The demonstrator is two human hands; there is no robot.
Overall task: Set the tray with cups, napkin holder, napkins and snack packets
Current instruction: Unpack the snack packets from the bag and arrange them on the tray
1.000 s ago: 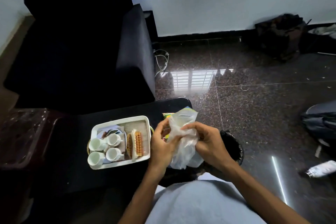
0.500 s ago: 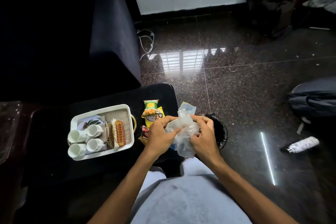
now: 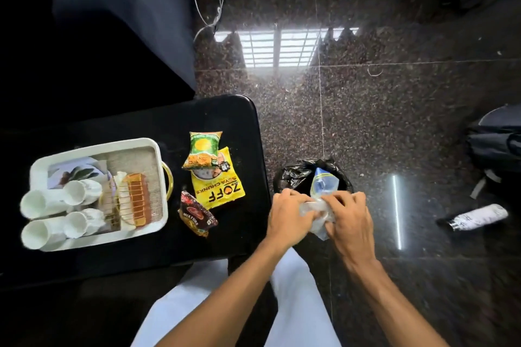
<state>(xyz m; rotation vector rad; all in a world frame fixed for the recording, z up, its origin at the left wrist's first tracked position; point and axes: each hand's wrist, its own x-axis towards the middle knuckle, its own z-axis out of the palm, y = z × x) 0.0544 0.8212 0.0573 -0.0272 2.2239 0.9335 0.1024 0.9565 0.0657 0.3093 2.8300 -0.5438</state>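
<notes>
A white tray [image 3: 158, 149] sits on the black table [image 3: 135, 251] at the left. It holds several white cups [image 3: 74, 191] lying on their sides and a gold wire napkin holder [image 3: 112, 205] with napkins [image 3: 138, 200]. Three snack packets lie to its right: a green one [image 3: 202, 153], a yellow one [image 3: 220, 186] and a dark red one [image 3: 196, 213]. My left hand [image 3: 290, 213] and my right hand [image 3: 348, 217] both grip a crumpled clear plastic bag [image 3: 322, 187] just off the table's right edge, over a bin.
A small bin lined with a black bag [image 3: 296, 175] stands on the dark speckled floor under my hands. A dark sofa [image 3: 118, 36] is behind the table. A white bottle [image 3: 473, 217] and a dark backpack [image 3: 496, 146] lie on the floor at the right.
My view has tilted down. Both hands have moved right with the plastic bag, crumpling it over the bin. The three packets now lie uncovered on the table.
</notes>
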